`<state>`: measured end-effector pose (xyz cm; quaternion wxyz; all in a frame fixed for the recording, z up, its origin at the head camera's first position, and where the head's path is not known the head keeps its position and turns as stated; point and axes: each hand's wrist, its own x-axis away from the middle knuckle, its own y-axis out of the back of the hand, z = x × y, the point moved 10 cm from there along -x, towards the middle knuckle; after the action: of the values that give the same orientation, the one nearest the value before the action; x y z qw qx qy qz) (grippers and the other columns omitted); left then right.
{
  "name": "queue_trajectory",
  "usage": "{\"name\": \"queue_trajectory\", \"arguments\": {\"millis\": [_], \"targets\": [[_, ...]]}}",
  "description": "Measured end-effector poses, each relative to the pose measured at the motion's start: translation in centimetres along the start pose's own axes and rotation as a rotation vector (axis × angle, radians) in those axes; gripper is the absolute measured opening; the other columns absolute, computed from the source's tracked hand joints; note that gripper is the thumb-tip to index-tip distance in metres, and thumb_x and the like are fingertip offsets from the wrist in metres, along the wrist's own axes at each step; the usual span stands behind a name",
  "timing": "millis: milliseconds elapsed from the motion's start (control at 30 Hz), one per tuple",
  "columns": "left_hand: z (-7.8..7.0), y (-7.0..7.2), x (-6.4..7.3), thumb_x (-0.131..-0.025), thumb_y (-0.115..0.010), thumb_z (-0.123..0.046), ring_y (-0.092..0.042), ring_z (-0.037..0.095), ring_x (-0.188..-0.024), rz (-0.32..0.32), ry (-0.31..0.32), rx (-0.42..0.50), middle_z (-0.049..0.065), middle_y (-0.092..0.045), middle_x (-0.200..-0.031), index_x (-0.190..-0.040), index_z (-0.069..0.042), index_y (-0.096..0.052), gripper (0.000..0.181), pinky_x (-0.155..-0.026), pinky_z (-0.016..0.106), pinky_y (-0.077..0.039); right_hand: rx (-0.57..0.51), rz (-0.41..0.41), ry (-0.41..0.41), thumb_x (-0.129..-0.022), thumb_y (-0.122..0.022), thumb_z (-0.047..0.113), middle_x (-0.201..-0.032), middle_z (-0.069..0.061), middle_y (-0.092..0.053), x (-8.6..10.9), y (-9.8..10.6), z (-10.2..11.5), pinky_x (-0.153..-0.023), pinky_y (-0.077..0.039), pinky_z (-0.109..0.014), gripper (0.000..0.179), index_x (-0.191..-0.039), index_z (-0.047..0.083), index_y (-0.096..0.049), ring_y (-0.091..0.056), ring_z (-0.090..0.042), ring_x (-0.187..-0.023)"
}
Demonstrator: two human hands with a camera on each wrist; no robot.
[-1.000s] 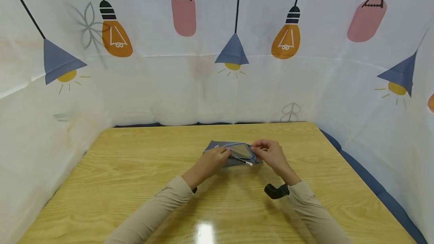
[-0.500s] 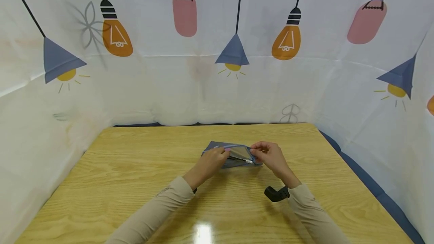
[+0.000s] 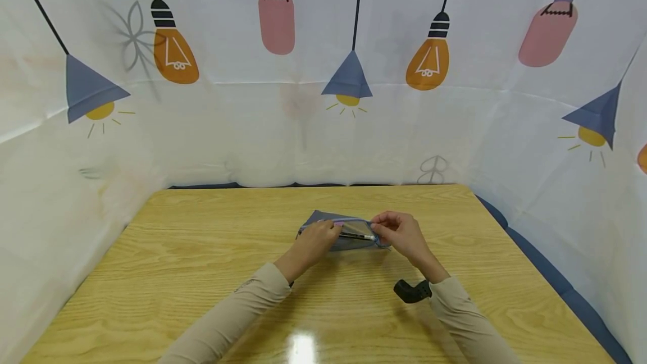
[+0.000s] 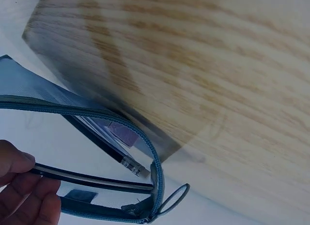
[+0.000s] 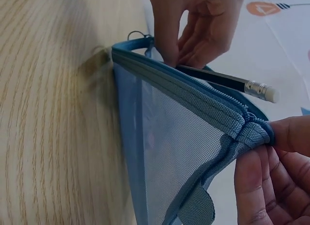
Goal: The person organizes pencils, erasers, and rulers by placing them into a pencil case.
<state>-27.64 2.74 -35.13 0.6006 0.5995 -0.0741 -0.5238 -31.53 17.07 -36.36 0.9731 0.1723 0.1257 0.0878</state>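
A blue mesh zipper pouch lies on the table with its mouth unzipped. My left hand pinches a black pencil with a metal ferrule and white eraser, held along the pouch's mouth. In the left wrist view the far end of this pencil reaches the end of the opening. Another pencil with an eraser tip lies inside, beside a small purplish block. The right hand pinches the pouch's corner between thumb and fingers, where a fabric tab hangs.
The wooden table extends around the pouch on all sides. A white curtain printed with lamps hangs behind and at both sides. A black wrist camera sticks out from the right wrist.
The pencil's eraser end has dropped from above the pouch's near edge into its mouth. My right hand has shifted slightly left and down, still pinching the corner; my left hand stays nearly still.
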Motion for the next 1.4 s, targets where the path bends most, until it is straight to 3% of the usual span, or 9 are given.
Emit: {"name": "queue_trajectory", "arguments": {"millis": [233,400,667,867,1067,1267,1400], "targets": [[-0.2,-0.3,-0.2,-0.090,-0.068,-0.003,-0.062,0.015,-0.062,0.023,0.007,-0.086,0.008,-0.060,-0.073,-0.091,-0.003,-0.068,0.002,-0.054,0.025,-0.051,0.016,0.021,0.043,-0.093,-0.068,0.013,-0.082,-0.011,-0.067,0.0,-0.3,0.5,-0.062,-0.056,-0.032,0.014,-0.099,0.000,-0.070,-0.065,-0.020,-0.069],[-0.4,-0.7,-0.3,-0.086,-0.071,-0.001,-0.064,0.017,-0.062,0.014,0.003,-0.150,0.009,-0.061,-0.071,-0.083,-0.004,-0.067,0.005,-0.054,0.027,-0.052,0.031,0.011,0.080,-0.092,-0.068,0.012,-0.080,-0.011,-0.067,0.0,-0.3,0.7,-0.060,-0.055,-0.033,0.013,-0.097,0.000,-0.071,-0.064,-0.019,-0.066],[-0.6,-1.8,-0.1,-0.092,-0.065,-0.004,-0.067,0.019,-0.072,0.104,-0.009,-0.211,0.009,-0.065,-0.082,-0.090,-0.005,-0.070,0.005,-0.064,0.029,-0.055,0.062,-0.037,0.095,-0.092,-0.068,0.012,-0.084,-0.023,-0.067,-0.2,-0.1,0.8,-0.058,-0.053,-0.034,0.015,-0.096,-0.002,-0.071,-0.063,-0.020,-0.064],[-0.6,-2.0,-0.2,-0.091,-0.067,-0.006,-0.067,0.019,-0.076,0.128,0.004,-0.218,0.009,-0.066,-0.087,-0.093,-0.006,-0.071,0.004,-0.068,0.030,-0.056,0.049,-0.043,0.091,-0.092,-0.069,0.012,-0.084,-0.021,-0.067,-0.3,-0.1,0.6,-0.059,-0.053,-0.031,0.017,-0.097,-0.003,-0.071,-0.063,-0.019,-0.065],[-0.6,-2.4,-0.4,-0.089,-0.070,-0.005,-0.066,0.017,-0.072,0.148,0.022,-0.200,0.008,-0.066,-0.084,-0.091,-0.006,-0.070,0.002,-0.060,0.025,-0.054,0.044,-0.043,0.083,-0.092,-0.069,0.013,-0.082,-0.012,-0.068,-0.3,-0.2,0.6,-0.061,-0.054,-0.030,0.016,-0.097,-0.002,-0.071,-0.064,-0.018,-0.067],[-0.7,-3.1,-0.6,-0.088,-0.070,-0.004,-0.061,0.015,-0.061,0.138,0.036,-0.213,0.006,-0.064,-0.074,-0.077,-0.007,-0.067,0.011,-0.049,0.024,-0.050,0.017,-0.051,0.093,-0.092,-0.068,0.011,-0.086,-0.020,-0.068,-0.2,-0.2,0.9,-0.062,-0.055,-0.030,0.013,-0.096,-0.001,-0.071,-0.064,-0.018,-0.068],[-0.7,-3.5,-0.6,-0.086,-0.071,-0.003,-0.059,0.014,-0.059,0.140,0.044,-0.221,0.004,-0.062,-0.071,-0.074,-0.009,-0.067,0.013,-0.047,0.024,-0.049,0.021,-0.057,0.093,-0.091,-0.069,0.010,-0.084,-0.016,-0.068,-0.2,-0.2,0.9,-0.061,-0.055,-0.030,0.011,-0.095,0.000,-0.071,-0.064,-0.017,-0.067]]}}
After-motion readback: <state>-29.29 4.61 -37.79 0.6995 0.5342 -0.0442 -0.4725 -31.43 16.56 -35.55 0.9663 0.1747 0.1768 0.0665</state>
